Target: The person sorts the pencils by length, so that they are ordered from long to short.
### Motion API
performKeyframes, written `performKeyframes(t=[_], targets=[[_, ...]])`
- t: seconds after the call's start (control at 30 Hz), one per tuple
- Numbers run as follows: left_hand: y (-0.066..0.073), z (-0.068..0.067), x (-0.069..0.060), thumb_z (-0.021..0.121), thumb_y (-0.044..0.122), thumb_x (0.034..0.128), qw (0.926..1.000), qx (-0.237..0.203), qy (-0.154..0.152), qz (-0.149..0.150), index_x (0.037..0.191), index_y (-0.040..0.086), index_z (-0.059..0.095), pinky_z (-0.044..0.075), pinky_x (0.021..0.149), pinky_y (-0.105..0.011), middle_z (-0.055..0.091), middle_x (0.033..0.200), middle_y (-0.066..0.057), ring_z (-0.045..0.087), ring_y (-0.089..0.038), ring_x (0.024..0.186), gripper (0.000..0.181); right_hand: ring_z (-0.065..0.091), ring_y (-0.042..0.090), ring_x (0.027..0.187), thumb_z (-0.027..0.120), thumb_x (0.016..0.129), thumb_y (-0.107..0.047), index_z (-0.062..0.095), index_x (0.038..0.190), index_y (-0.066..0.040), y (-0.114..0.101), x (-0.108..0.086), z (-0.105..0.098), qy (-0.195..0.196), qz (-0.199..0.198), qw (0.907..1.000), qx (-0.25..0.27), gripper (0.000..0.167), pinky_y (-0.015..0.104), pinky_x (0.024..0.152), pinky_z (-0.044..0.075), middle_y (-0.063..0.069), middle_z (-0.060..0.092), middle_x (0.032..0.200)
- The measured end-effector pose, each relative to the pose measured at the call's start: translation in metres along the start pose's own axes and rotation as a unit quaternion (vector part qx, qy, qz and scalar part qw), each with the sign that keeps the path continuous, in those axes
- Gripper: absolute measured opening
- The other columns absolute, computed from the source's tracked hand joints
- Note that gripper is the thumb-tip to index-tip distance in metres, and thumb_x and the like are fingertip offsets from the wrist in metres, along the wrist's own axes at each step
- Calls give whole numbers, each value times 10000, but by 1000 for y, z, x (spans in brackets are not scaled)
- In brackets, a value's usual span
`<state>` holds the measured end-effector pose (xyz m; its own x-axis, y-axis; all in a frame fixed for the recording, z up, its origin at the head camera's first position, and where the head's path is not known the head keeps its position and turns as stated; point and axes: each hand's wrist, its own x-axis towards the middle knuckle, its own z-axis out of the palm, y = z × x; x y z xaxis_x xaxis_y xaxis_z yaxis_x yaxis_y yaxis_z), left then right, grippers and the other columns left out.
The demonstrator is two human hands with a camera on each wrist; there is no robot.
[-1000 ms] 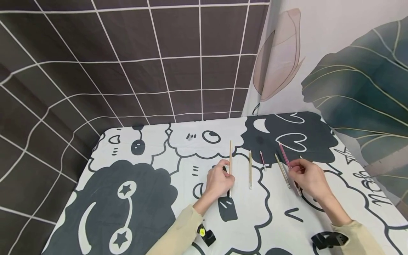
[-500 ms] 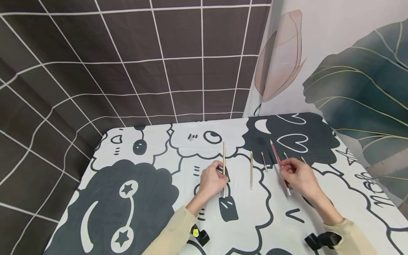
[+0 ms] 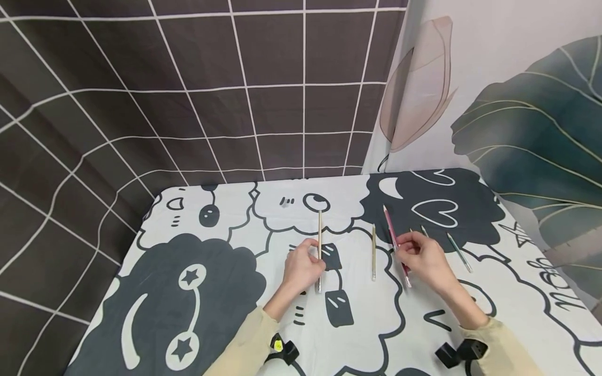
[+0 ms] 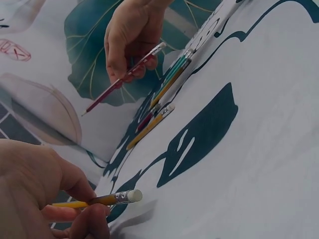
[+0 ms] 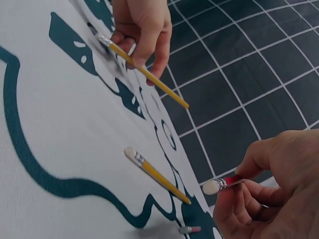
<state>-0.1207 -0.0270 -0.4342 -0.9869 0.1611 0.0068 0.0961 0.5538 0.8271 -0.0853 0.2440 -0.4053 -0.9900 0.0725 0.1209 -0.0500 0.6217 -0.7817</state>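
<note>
My left hand (image 3: 301,269) pinches a yellow pencil (image 3: 320,230) between thumb and fingers. In the left wrist view the white eraser (image 4: 134,195) points out past the fingertips, over the cloth. To the right, my right hand (image 3: 428,263) pinches a red pencil (image 3: 389,223), its sharp end pointing away from me and its eraser end (image 5: 212,187) towards the right wrist camera. Between the hands another yellow pencil (image 3: 373,253) lies on the cloth. Beyond the right hand lies a green pencil (image 3: 460,253). That hand partly hides other pencils.
A white cloth (image 3: 362,339) with dark cartoon shapes covers the table. A short red pencil (image 5: 189,230) lies near the loose yellow one. A dark gridded curtain (image 3: 263,109) hangs behind, and a leaf-patterned hanging (image 3: 531,120) stands at the right.
Both hands have moved left, the left with the yellow pencil and the right with the red one. The green pencil at the right has come into plain view.
</note>
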Motion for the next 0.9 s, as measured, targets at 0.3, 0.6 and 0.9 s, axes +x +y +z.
performKeyframes(t=[0.3, 0.6, 0.9], targets=[[-8, -13, 0, 668, -12, 760, 9996, 149, 150, -189, 1167, 23, 658, 448, 478, -289, 631, 693, -11, 569, -131, 530, 408, 576, 143, 654, 582, 858, 69, 599, 1073, 103, -13, 5, 16, -242, 200, 9978, 591, 219, 272, 536, 512, 128, 595, 861], [-14, -22, -1, 658, -15, 740, 9993, 225, 277, -123, 1138, 20, 662, 437, 470, -294, 624, 661, 1, 565, -130, 521, 399, 581, 146, 636, 569, 842, 92, 588, 1052, 114, -15, 8, 29, -310, 215, 9959, 827, 212, 278, 524, 521, 134, 587, 843], [-23, -30, -3, 679, -11, 728, 9973, 562, 416, -238, 1116, 24, 672, 455, 520, -324, 643, 680, -8, 582, -145, 570, 389, 554, 134, 620, 576, 845, 99, 574, 1041, 111, -22, 9, 41, -475, 235, 9944, 919, 197, 252, 504, 492, 126, 585, 841]])
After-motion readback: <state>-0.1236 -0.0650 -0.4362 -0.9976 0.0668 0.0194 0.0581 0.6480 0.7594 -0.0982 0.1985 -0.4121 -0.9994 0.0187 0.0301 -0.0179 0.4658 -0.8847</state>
